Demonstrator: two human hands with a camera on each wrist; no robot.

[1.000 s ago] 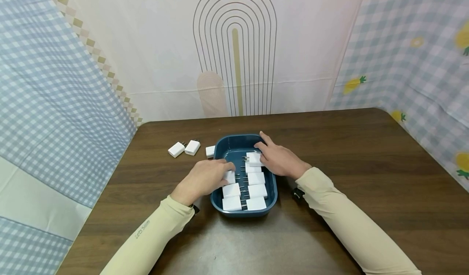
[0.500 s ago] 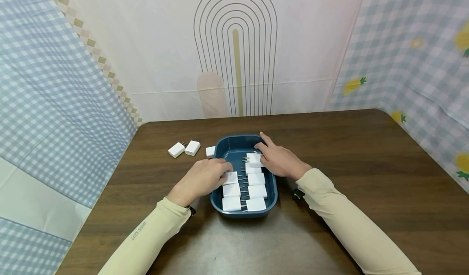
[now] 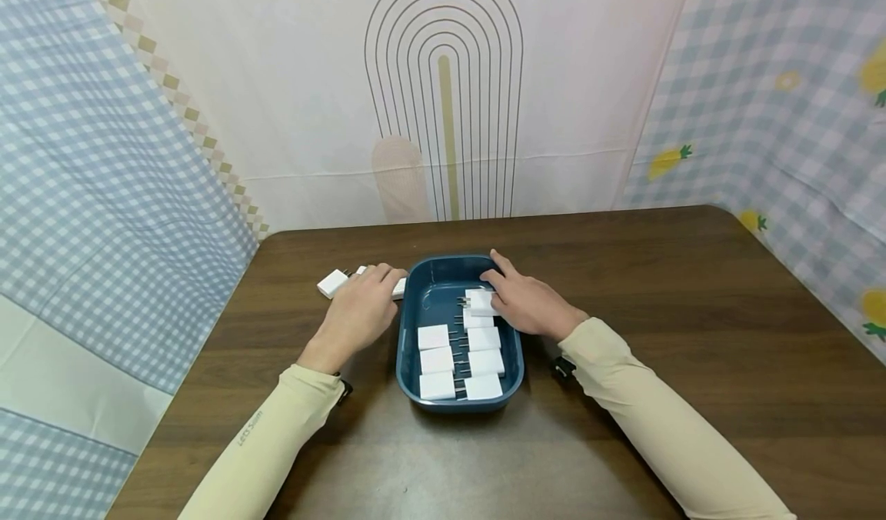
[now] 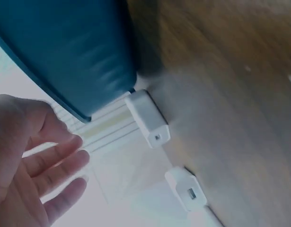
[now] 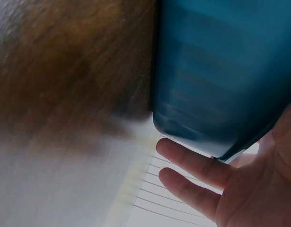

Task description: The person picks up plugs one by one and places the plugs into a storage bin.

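A blue tray [image 3: 516, 347] holds two columns of white USB wall chargers, their prongs facing inward. My left hand [image 3: 360, 308] is above the table just left of the tray, over the loose chargers. In the left wrist view, its relaxed fingers [image 4: 67, 161] are apart from a charger [image 4: 147, 118] standing beside the tray wall. My right hand [image 3: 529, 298] grips the far right rim, with two straight fingers [image 5: 192, 163] outside the wall. Its thumb is inside, against or near the topmost charger [image 3: 482, 303] of the right column; contact is unclear.
Left of the tray, a loose charger [image 3: 332, 282] lies on the wooden table [image 3: 623, 274], with others partly hidden by the left hand. A patterned cloth [image 3: 311, 120] hangs behind the table, and checked cloths stand at both sides.
My left hand has let go of the charger at the top of the tray's left column. It has moved out, up and left, over the loose chargers. My right hand has stayed still.
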